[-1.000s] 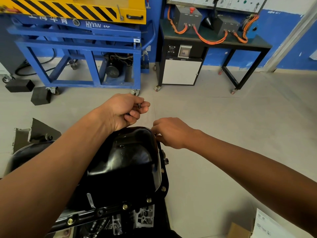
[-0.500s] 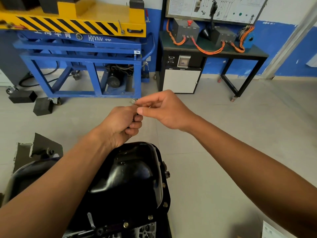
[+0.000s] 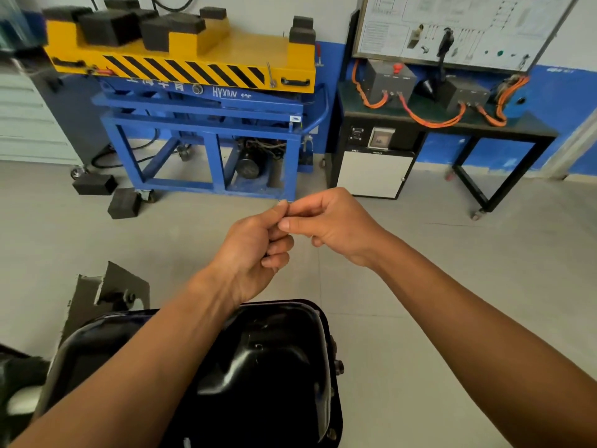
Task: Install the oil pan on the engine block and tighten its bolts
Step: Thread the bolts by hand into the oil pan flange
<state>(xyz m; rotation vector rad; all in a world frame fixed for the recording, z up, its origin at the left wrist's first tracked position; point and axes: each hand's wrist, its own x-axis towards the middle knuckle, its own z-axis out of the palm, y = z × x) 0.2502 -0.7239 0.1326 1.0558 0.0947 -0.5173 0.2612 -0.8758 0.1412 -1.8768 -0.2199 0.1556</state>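
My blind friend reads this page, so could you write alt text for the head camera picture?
A person's left hand and right hand meet fingertip to fingertip above a shiny black oil pan; anything pinched between them is hidden. Behind stand a blue and yellow cart and a black bench with orange cables.

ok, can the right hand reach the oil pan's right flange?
Probably yes. The right hand hovers beyond the oil pan; its right flange lies uncovered, and the left forearm crosses only the left side.
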